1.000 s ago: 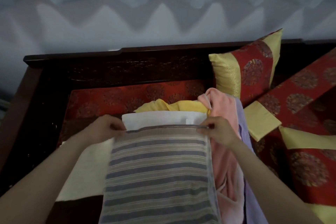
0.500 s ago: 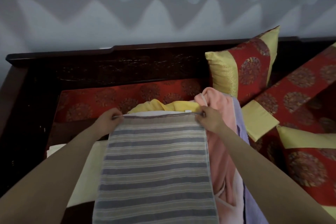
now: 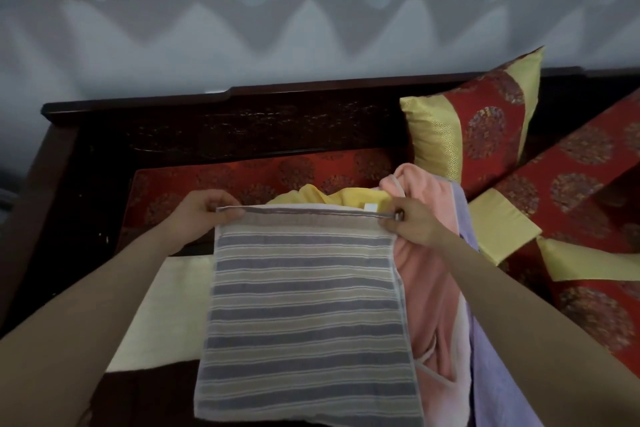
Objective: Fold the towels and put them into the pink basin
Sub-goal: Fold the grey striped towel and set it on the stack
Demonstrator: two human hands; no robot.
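A grey-and-beige striped towel (image 3: 304, 315) lies folded in half in front of me, its far edge lined up. My left hand (image 3: 206, 211) pinches the far left corner and my right hand (image 3: 408, 224) pinches the far right corner. Under and beside it lie a yellow towel (image 3: 329, 196), a pink towel (image 3: 436, 274) and a lilac towel (image 3: 491, 374). No pink basin is in view.
A dark wooden sofa frame (image 3: 242, 128) with a red patterned seat cushion (image 3: 242, 180) runs behind the towels. Red-and-gold pillows (image 3: 481, 128) stand and lie at the right. A cream cloth (image 3: 162, 315) lies at the left under the striped towel.
Both hands have carried the striped towel's edge away from me, over the white underside, until it met the far edge. The view shifted slightly.
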